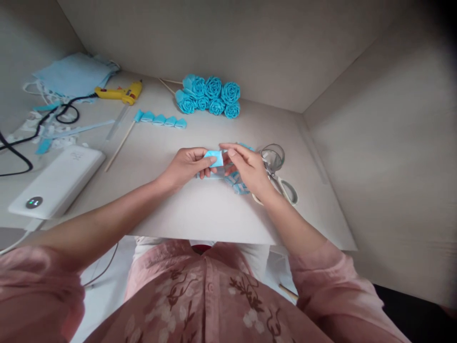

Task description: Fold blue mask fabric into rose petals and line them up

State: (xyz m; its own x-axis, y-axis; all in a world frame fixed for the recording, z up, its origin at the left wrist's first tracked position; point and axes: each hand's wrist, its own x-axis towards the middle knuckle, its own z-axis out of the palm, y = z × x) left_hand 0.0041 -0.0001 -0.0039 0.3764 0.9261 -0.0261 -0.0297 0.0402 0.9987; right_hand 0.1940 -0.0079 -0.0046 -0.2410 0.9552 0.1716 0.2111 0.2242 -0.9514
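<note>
My left hand (189,164) pinches a small folded light-blue fabric piece (213,156) between thumb and fingers, above the middle of the table. Just right of it, my right hand (250,166) has bent fingers that stand apart around the piece's right side. I see nothing clearly held in it, and whether its fingertips touch the fabric I cannot tell. Beneath and behind my right hand lie more blue pieces (238,185), partly hidden. Scissors (287,190) with pale handles and a clear ring like a tape roll (282,155) lie beside my right wrist.
Several blue fabric roses (213,88) lie at the back. Left of them are a yellow glue gun (131,93), blue face masks (73,74) and white scraps (66,140). A wooden stick (119,147) with a row of blue folds (159,120) lies nearer. A white power bank (59,178) sits left.
</note>
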